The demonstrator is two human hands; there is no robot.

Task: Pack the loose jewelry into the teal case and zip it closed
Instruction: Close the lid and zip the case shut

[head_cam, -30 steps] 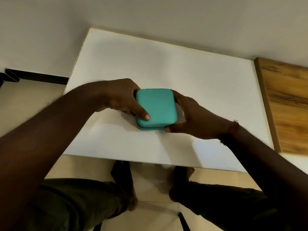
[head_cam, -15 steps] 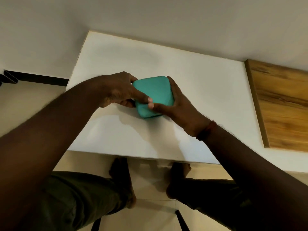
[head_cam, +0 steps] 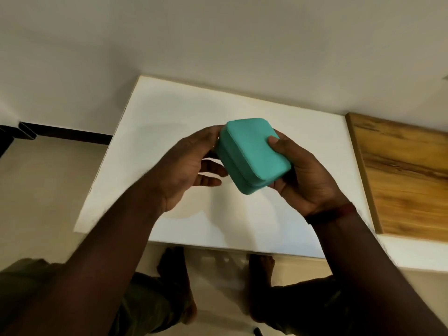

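The teal case (head_cam: 252, 154) is closed and tilted, lifted above the white table (head_cam: 169, 112). My right hand (head_cam: 303, 173) grips it from the right, thumb on the lid and fingers underneath. My left hand (head_cam: 191, 166) is at the case's left side, palm turned toward it; its upper fingers touch the far left edge while the lower fingers are straight and apart from the case. No loose jewelry is visible anywhere.
A wooden panel (head_cam: 400, 175) lies at the table's right. A plain wall rises behind the table. My legs and bare feet (head_cam: 174, 265) show below the table's near edge.
The case has been lifted off the table and tilted. My right hand shifted to hold it from the right and beneath, and my left hand loosened its grip, fingers spreading.
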